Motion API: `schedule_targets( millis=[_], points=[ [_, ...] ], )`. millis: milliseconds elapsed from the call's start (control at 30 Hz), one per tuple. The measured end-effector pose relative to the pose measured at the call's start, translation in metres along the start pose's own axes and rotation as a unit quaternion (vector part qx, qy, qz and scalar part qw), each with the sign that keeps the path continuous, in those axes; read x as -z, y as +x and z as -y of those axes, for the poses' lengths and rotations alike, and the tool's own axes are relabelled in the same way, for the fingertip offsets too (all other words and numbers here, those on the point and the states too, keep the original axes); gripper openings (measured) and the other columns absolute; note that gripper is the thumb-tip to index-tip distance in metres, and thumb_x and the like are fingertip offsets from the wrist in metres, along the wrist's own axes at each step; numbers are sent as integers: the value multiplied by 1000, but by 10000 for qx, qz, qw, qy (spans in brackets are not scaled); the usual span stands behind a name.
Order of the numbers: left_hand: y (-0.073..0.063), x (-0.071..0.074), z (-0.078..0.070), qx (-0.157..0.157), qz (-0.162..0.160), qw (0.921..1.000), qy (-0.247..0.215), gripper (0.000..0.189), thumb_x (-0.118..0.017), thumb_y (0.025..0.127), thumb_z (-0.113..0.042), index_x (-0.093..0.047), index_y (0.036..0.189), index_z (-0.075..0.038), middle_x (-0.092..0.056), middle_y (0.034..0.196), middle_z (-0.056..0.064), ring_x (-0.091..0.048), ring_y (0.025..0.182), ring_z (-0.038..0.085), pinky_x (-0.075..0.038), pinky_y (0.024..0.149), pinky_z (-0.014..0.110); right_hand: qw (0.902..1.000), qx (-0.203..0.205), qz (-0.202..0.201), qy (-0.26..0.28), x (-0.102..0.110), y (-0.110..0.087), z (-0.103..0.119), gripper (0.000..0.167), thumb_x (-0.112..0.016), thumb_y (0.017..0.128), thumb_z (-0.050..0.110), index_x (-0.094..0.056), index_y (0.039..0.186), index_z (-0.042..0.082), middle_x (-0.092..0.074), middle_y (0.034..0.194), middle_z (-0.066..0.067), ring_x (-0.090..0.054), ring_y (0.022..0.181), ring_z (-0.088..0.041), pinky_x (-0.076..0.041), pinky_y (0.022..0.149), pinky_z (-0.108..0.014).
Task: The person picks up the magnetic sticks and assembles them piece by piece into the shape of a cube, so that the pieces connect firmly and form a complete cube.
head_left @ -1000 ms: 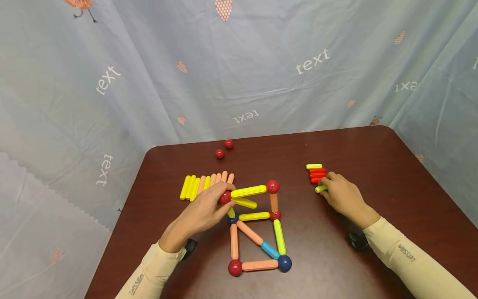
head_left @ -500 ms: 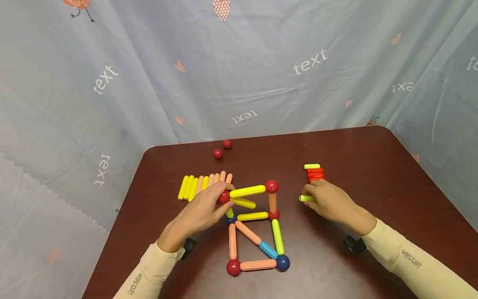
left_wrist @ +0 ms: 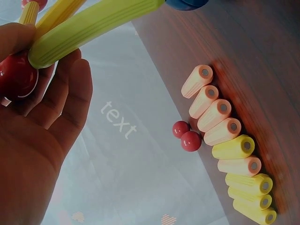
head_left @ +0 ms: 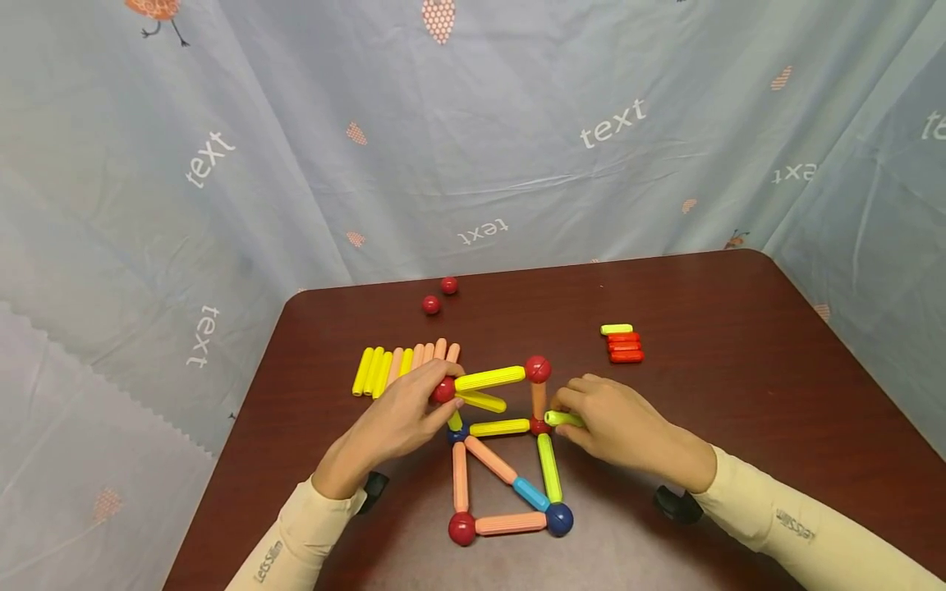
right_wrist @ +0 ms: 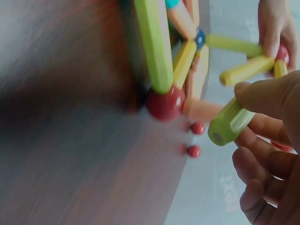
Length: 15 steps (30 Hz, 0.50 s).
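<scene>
A frame of magnetic sticks and balls stands on the table. In the head view my left hand (head_left: 402,423) grips the red ball (head_left: 443,390) at its upper left corner. From that ball a yellow stick (head_left: 489,378) runs to another red ball (head_left: 538,368) atop an upright orange stick (head_left: 539,400). A second yellow stick (head_left: 485,402) juts from the gripped ball with one end free. My right hand (head_left: 621,423) pinches a short lime-green magnetic stick (right_wrist: 228,124) between thumb and fingers. It is just right of the upright; whether they touch I cannot tell.
Yellow and orange sticks (head_left: 373,371) lie in a row behind my left hand. Two red balls (head_left: 431,304) sit near the table's far edge. Several short red sticks (head_left: 625,347) and one lime stick (head_left: 617,329) lie at the right. A printed curtain (head_left: 473,148) hangs behind the table.
My right hand has taken the short lime-green stick from beside the red sticks and carried it left to the frame. My left hand keeps its grip on the red ball.
</scene>
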State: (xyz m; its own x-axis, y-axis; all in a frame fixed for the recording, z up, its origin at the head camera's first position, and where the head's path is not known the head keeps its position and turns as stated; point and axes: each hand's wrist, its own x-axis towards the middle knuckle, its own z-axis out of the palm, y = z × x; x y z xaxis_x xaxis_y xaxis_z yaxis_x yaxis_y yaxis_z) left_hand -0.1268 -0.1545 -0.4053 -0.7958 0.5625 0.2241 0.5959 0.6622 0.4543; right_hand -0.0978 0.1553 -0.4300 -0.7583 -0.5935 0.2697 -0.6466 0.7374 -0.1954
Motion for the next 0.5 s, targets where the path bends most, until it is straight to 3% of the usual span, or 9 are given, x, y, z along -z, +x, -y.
schedule_targets(
  millis=[167, 333, 500],
  points=[
    [0, -2, 0, 49, -5, 10000, -75, 37, -78, 90, -12, -59, 122, -11, -64, 104, -1, -58, 90, 10, -56, 78, 24, 9999, 157, -57, 1, -8, 8, 16, 24, -85, 83, 31, -74, 97, 15, -67, 86, 5, -56, 74, -9, -50, 67, -24],
    [0, -3, 1, 225, 79, 9995, -219, 38, -77, 90, -12, -58, 124, -11, -63, 107, 0, -59, 90, 11, -57, 79, 24, 9998, 37, 92, 147, -18, 14, 26, 24, -85, 84, 31, -74, 100, 16, -71, 91, 5, -60, 77, -8, -54, 69, -25],
    [0, -2, 1, 295, 99, 9991, -294, 38, -76, 91, -13, -58, 124, -11, -63, 107, 0, -59, 91, 11, -57, 79, 24, 9998, 50, 104, 174, -28, 19, 31, 23, -83, 85, 33, -71, 98, 18, -69, 87, 7, -59, 70, -5, -51, 62, -22]
  ],
)
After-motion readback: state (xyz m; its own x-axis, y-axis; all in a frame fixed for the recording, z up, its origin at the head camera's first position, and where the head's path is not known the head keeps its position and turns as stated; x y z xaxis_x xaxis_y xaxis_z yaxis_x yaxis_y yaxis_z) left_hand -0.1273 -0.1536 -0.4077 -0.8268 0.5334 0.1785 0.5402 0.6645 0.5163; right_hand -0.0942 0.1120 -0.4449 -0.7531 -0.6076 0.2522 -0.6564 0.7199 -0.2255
